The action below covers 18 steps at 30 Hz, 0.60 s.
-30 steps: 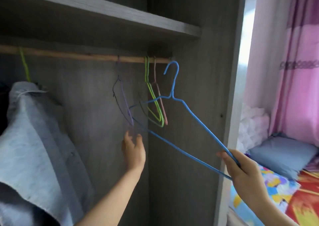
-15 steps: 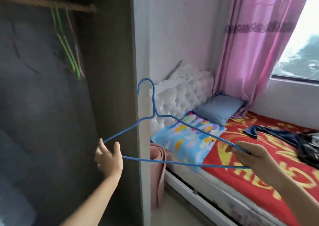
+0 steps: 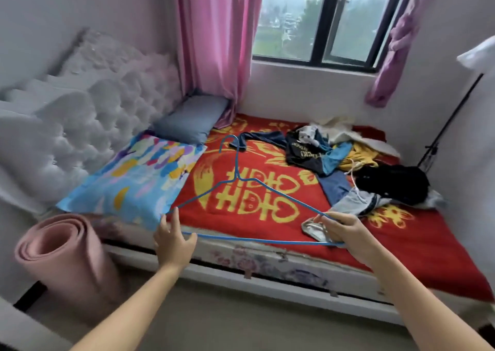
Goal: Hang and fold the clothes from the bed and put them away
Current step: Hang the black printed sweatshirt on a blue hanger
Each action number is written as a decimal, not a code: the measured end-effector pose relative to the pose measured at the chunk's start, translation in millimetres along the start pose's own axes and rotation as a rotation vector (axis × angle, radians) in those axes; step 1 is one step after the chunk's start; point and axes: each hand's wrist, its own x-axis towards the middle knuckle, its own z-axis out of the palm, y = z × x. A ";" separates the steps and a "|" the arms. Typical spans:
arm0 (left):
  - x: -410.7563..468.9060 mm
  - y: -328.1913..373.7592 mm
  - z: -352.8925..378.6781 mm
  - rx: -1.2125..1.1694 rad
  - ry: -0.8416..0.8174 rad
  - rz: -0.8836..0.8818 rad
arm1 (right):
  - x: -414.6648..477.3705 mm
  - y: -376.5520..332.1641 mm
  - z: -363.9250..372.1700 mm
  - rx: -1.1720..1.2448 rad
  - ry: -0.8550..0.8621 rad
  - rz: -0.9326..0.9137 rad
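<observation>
I hold a blue wire hanger [image 3: 237, 174] flat over the near edge of the bed [image 3: 294, 263], its hook pointing towards the window. My right hand [image 3: 345, 234] pinches the hanger's right corner. My left hand [image 3: 172, 241] is at the left corner, fingers fairly straight and touching the wire, thumb under the bottom bar. A heap of clothes [image 3: 334, 158] lies on the red and yellow blanket [image 3: 257, 198] at the far right of the bed: a dark printed shirt, blue and yellow pieces, a black garment [image 3: 391, 182] and a grey piece [image 3: 356, 203] near my right hand.
A colourful pillow [image 3: 134, 179] and a grey-blue pillow [image 3: 190, 117] lie by the white tufted headboard [image 3: 80, 115]. A rolled pink mat [image 3: 61, 257] stands on the floor at the left. Pink curtains [image 3: 214, 42] frame the window; a thin black stand [image 3: 450, 125] leans at the right wall.
The view has swung from the wardrobe to the bed. The blue hanger came off the rail with my right hand; my left hand has come onto its left corner.
</observation>
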 end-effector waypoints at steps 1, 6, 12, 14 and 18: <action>1.5 9.2 10.8 0.043 -0.037 0.041 | 1.0 7.5 -6.4 0.004 0.017 0.028; 26.3 42.0 85.3 0.225 -0.208 0.282 | 21.9 46.4 -55.3 0.157 0.166 0.180; 102.4 55.3 167.1 0.342 -0.311 0.321 | 115.0 89.8 -86.2 0.284 0.355 0.330; 140.5 58.8 199.7 0.315 -0.331 0.312 | 164.3 106.9 -95.6 0.259 0.382 0.382; 224.9 74.4 250.5 0.377 -0.413 0.284 | 258.7 132.6 -109.3 0.231 0.394 0.507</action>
